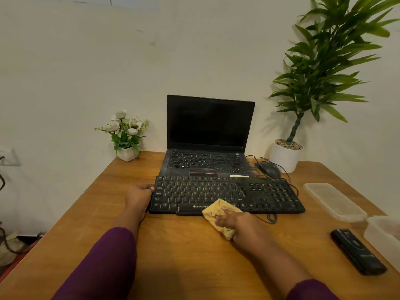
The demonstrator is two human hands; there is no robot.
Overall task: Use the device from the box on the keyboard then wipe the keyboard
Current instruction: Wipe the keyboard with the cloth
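Where fingers meet it, keyboard (227, 191): left end held by left hand (138, 197), fingers curled round it.
Box (382, 233): far right of the fingers, cut off by frame.
Device (358, 252): black, right of the fingers — markings unreadable.
Cloth (213, 210): yellow, bunched in right hand (238, 223), fingers clamped on it, at keyboard's front edge.

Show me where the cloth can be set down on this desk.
Free: bare wood left of the keyboard, in front of the flower pot; the near desk between the arms. Crowded: the right edge, with lid, box and device; laptop, mouse and cable behind the keyboard.
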